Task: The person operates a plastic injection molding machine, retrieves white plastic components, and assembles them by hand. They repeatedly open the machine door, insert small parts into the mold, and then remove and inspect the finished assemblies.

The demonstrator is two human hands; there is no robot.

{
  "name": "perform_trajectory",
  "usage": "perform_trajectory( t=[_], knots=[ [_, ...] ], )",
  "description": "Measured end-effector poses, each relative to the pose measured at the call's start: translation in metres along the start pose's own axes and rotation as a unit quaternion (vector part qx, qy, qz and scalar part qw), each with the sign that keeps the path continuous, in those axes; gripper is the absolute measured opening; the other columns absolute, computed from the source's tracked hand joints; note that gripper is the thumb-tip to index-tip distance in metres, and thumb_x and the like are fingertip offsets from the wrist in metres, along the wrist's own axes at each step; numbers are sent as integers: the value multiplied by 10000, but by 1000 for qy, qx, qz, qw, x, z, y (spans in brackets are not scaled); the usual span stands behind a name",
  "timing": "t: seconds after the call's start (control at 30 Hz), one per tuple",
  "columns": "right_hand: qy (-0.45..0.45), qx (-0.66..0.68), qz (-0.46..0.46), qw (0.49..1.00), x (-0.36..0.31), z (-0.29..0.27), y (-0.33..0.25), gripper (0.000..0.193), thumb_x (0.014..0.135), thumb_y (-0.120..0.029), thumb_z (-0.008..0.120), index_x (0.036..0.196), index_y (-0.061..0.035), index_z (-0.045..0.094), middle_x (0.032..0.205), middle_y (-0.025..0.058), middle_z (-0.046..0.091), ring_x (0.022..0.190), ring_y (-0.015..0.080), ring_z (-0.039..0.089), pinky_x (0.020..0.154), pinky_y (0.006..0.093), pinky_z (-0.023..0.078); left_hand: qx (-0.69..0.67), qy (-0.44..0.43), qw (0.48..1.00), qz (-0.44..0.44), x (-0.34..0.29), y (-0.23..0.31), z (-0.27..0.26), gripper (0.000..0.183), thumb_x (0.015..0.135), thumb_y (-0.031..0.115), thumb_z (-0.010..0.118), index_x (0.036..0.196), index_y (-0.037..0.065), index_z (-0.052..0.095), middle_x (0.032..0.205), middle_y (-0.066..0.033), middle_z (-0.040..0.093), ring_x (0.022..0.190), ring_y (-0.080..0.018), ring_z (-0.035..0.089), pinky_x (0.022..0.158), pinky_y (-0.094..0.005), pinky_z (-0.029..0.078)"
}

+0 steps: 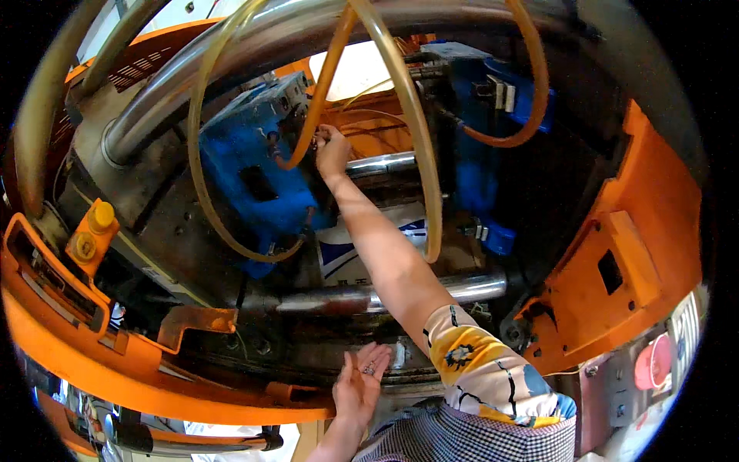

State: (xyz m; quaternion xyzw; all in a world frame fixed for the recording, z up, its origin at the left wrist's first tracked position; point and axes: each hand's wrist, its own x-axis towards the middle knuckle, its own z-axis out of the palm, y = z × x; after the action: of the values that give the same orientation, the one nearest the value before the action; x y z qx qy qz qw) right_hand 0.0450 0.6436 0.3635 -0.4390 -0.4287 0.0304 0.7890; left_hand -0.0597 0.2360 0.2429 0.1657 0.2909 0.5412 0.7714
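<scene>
Pinched fingertips of right hand (pixel 332 148) reach deep into the machine, closed on something small between the blue metal mould block (pixel 258 165) and the translucent yellow hose (pixel 416 131); what it grips, cannot tell. Left hand (pixel 359 383) lies open, palm up, cupping small shiny metal pieces (pixel 370 368) near the orange machine frame (pixel 154 385).

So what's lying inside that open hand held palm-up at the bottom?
The left hand is cupped palm up, and a few small shiny metal pieces rest near its fingers. They are too small to tell what kind. Nothing covers the palm; whatever is under the hand is hidden.
</scene>
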Motion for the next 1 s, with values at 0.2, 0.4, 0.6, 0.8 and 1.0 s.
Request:
perform_trajectory(
  t=[0.2,0.4,0.6,0.8,1.0],
  knots=[
    [-15,-11,-2,1000,4,5,9,214,754,-25,633,966,-1,626,817,158,661,792,310,639,692,366,483,-7,29,1000,-7,5,0,-2,566,950,388,367,1191,-123,408,1199,-267,479,1165,-343,454,1050,-412,323],
    [11,-53,-39,998,8,10,6,196,763,-93,642,943,-13,636,816,173,654,787,347,626,689,392,479,-15,24,1000,-8,8,2,1,554,953,377,366,1181,-126,416,1193,-267,483,1158,-350,459,1037,-401,343],
    [20,-18,-26,999,6,9,1,207,774,-144,643,929,-7,636,802,185,648,763,367,617,672,420,472,-13,38,999,-8,6,2,1,539,955,367,365,1173,-122,421,1186,-266,487,1152,-350,462,1032,-395,350],
    [7,-24,-8,1000,6,3,-8,232,775,-177,648,935,-10,637,781,187,644,756,375,613,664,434,466,-14,37,999,3,4,1,-2,548,962,370,340,1177,-128,415,1178,-274,488,1157,-357,459,1035,-405,353],
    [21,-26,-17,999,5,5,-6,241,766,-183,656,931,-8,636,800,194,642,770,379,610,664,434,465,-16,44,999,5,2,2,-3,536,958,359,360,1168,-129,424,1170,-270,494,1153,-347,464,1040,-403,348]
  ],
)
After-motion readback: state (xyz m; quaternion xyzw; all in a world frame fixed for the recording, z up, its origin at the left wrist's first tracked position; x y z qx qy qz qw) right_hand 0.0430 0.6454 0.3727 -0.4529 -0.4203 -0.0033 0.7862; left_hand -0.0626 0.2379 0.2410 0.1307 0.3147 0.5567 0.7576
